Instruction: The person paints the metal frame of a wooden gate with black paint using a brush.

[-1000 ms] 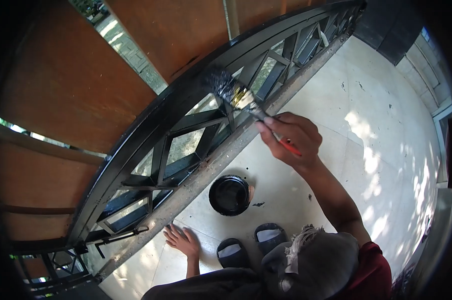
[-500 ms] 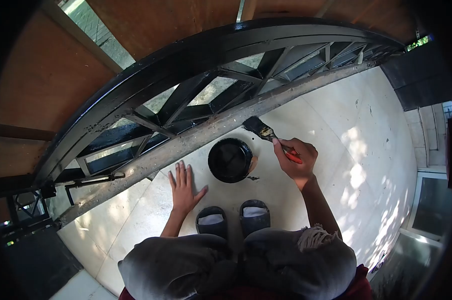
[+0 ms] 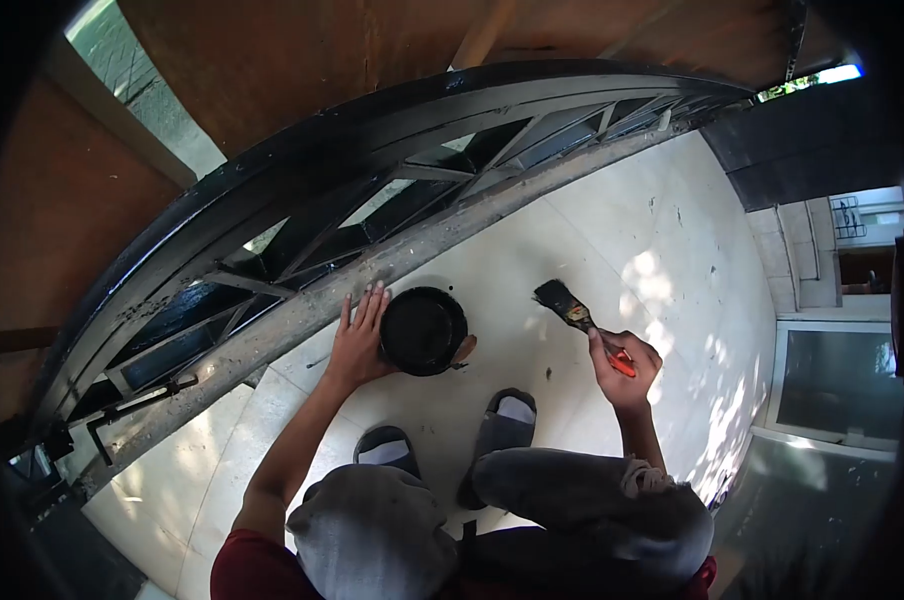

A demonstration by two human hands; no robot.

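Note:
A round black pot (image 3: 419, 332) of dark paint stands on the pale tiled floor, a brown patch on its right side. My left hand (image 3: 360, 340) rests against the pot's left side, fingers straight and pointing away from me. Its thumb is hidden. To the right, my right hand (image 3: 627, 370) is closed around the red handle of a paintbrush (image 3: 575, 312). The brush has dark, paint-covered bristles pointing up and left, clear of the pot. Beyond the pot lies a black metal lattice frame (image 3: 322, 160) with a curved outer bar.
A worn grey bar (image 3: 372, 268) runs diagonally between frame and floor. Brown panels (image 3: 272, 70) lie beyond the frame. My feet in dark slippers (image 3: 502, 425) are close to the pot. A glass-paned door (image 3: 837, 375) is at the right.
My left hand has moved from the floor to the pot's side. My right hand has carried the paintbrush right, away from the grey bar. My view and feet have shifted.

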